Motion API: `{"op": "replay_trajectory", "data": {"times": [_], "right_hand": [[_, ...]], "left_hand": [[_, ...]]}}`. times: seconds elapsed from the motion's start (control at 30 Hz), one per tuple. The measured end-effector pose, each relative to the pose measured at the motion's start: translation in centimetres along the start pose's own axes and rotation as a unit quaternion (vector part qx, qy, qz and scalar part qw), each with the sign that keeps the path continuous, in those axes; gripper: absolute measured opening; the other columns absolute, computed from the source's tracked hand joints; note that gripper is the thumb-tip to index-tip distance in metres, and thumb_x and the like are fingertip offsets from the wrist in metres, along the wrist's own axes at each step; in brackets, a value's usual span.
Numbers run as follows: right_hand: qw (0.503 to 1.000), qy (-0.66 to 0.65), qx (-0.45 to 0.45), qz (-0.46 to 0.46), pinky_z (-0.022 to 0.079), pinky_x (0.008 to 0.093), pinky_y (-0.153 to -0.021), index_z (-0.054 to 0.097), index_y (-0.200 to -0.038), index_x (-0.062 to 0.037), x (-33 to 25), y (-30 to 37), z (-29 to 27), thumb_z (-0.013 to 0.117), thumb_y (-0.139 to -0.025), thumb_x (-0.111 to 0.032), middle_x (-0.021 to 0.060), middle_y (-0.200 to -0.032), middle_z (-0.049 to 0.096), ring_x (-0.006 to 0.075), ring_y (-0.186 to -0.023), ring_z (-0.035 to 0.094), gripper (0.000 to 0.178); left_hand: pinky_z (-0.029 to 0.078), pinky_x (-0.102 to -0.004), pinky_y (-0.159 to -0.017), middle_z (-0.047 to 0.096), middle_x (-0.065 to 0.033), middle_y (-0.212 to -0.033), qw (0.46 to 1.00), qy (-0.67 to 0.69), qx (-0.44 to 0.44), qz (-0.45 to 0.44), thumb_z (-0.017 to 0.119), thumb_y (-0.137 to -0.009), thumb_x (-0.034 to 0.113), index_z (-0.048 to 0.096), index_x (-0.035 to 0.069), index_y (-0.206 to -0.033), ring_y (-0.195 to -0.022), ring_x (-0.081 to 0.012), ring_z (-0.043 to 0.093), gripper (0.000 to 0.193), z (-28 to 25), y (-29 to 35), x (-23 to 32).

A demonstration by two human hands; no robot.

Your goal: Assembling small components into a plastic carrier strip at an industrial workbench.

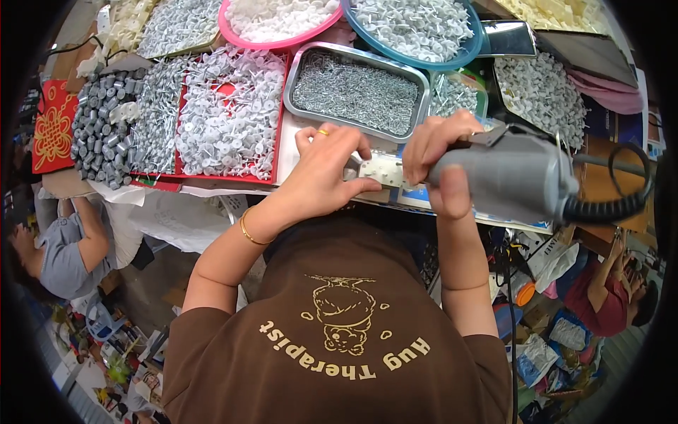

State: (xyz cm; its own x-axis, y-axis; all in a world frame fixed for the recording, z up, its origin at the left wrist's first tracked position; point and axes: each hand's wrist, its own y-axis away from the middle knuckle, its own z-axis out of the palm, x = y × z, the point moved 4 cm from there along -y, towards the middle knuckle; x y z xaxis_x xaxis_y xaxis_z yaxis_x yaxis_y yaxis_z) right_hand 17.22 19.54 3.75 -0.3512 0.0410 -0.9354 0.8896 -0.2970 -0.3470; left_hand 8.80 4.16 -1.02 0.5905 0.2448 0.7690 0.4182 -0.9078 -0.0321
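Note:
My right hand (pixel 445 159) is wrapped round a grey electric screwdriver (pixel 505 177) with a black coiled cord (pixel 611 207). Its front end points toward a small white plastic piece (pixel 381 171) with dark dots, at the table's near edge. My fingers hide the tip. My left hand (pixel 323 169) has its thumb and forefinger bent round the left end of this piece, closed on it. Just beyond my hands stands a metal tray (pixel 293 95) of small silver screws (pixel 357 92).
A red box (pixel 277 145) of white plastic plugs with pins sits left of the tray, beside grey cylindrical parts (pixel 106 92). Pink (pixel 224 28) and blue (pixel 472 49) basins of white parts stand behind. Other people sit at far left (pixel 74 240) and far right (pixel 600 297).

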Motion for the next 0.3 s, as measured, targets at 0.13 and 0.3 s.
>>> {"op": "replay_trajectory", "data": {"times": [0.13, 0.3], "right_hand": [[0.999, -0.029, -0.025, -0.019, 0.044, 0.0256, -0.047, 0.045, -0.091, -0.0061, -0.9, -1.3, 1.1, 0.073, -0.090, -0.042, 0.0043, -0.065, 0.048, 0.0129, -0.051, 0.048, 0.045], [0.997, -0.083, -0.009, -0.007, 0.048, 0.0281, -0.049, 0.044, -0.091, -0.0067, -1.1, -1.5, 3.7, 0.071, -0.090, -0.045, 0.0065, -0.066, 0.052, 0.0144, -0.052, 0.050, 0.047]], "left_hand": [[0.027, -0.0442, -0.096, 0.065, 0.0001, -0.101, 0.999, 0.009, 0.040, -0.017, 0.085, -0.076, 0.030, 0.060, 0.011, -0.104, -0.103, -0.0216, 0.056, 0.043, 0.7, 0.8, -0.7], [0.027, -0.0484, -0.094, 0.063, -0.0005, -0.102, 0.997, -0.009, 0.080, -0.003, 0.083, -0.079, 0.028, 0.057, 0.014, -0.108, -0.105, -0.0232, 0.054, 0.041, 1.1, 1.3, -1.2]]}}
